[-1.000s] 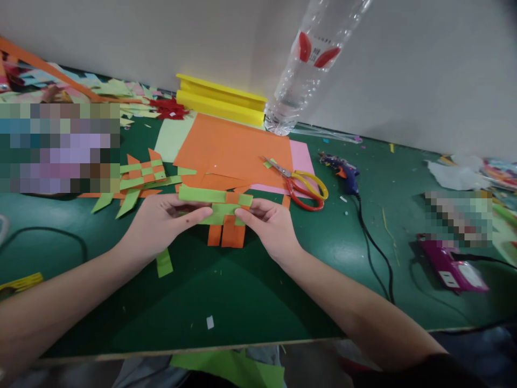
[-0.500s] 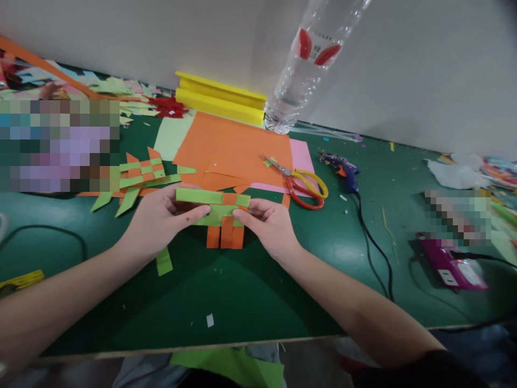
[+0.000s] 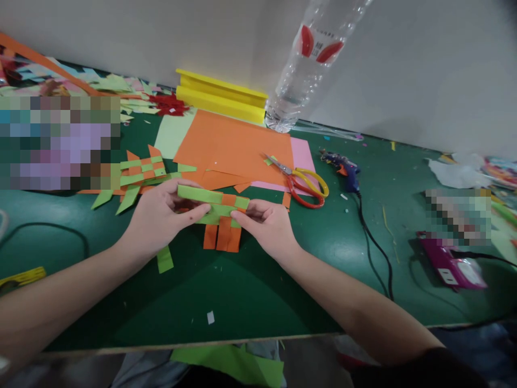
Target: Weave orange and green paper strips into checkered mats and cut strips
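Note:
Between my two hands is a piece of woven paper strips (image 3: pixel 220 213), green ones running across and orange ones hanging down. My left hand (image 3: pixel 167 210) pinches its left side, thumb in front and fingers behind. On the right side, my right hand (image 3: pixel 266 218) grips it the same way, with the thumb pressed near the orange strips. A green strip end (image 3: pixel 165 260) shows below my left wrist. Left of my hands lies another woven orange and green paper piece (image 3: pixel 143 168), with pointed ends, on the green table.
Orange paper sheets (image 3: pixel 234 145) lie behind my hands, with scissors (image 3: pixel 297 180) on them. A glue gun (image 3: pixel 343 170) with a black cord rests to the right, near a magenta power socket (image 3: pixel 452 264). A water bottle (image 3: pixel 299 81) and a folded yellow piece (image 3: pixel 221 98) stand by the wall.
The woven paper piece has tilted slightly, its right side lower, and its hanging orange strips have shifted a little left. Both hands keep hold of it.

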### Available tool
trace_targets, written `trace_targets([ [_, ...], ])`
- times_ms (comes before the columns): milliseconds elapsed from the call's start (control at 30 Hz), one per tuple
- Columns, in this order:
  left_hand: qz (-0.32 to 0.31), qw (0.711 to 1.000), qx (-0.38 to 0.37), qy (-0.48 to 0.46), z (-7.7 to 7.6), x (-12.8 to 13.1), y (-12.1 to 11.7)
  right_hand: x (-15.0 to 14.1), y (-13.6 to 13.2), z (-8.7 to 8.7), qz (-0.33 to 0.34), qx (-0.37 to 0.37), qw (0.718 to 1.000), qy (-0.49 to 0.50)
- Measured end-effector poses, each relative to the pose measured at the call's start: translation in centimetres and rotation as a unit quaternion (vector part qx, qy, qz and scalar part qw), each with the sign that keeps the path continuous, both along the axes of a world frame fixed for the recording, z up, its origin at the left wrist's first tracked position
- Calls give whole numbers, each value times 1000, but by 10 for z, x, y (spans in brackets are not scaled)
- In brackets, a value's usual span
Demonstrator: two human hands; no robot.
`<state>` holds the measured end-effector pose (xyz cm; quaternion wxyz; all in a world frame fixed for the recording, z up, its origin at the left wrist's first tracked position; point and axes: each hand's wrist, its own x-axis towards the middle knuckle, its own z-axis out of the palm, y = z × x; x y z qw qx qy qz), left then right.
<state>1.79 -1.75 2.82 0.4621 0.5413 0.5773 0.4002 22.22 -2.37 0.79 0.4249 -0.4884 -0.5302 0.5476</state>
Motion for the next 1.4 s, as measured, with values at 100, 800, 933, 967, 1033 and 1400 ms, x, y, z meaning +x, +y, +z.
trace_targets([
  [100, -18, 999, 9, -30, -1, -1, 0, 1, 2, 1, -17, -5, 1000, -9],
  [800, -3, 999, -15, -29, -2, -1, 2, 2, -1, 1, 20, 3, 1000, 9],
  [933, -3, 1000, -17, -21, 2, 0, 1, 1, 0, 2, 2, -6, 1000, 4],
  [967, -4, 1000, -17, -14, 1, 0, 1, 1, 1, 3, -4, -8, 1000, 0],
  [1033, -5, 1000, -14, 5, 0, 0, 1, 0, 1, 3, -9, -11, 1000, -3],
  [1400, -10, 1000, -4, 12, 0, -2, 0, 2, -2, 4, 34, 21, 999, -5],
])
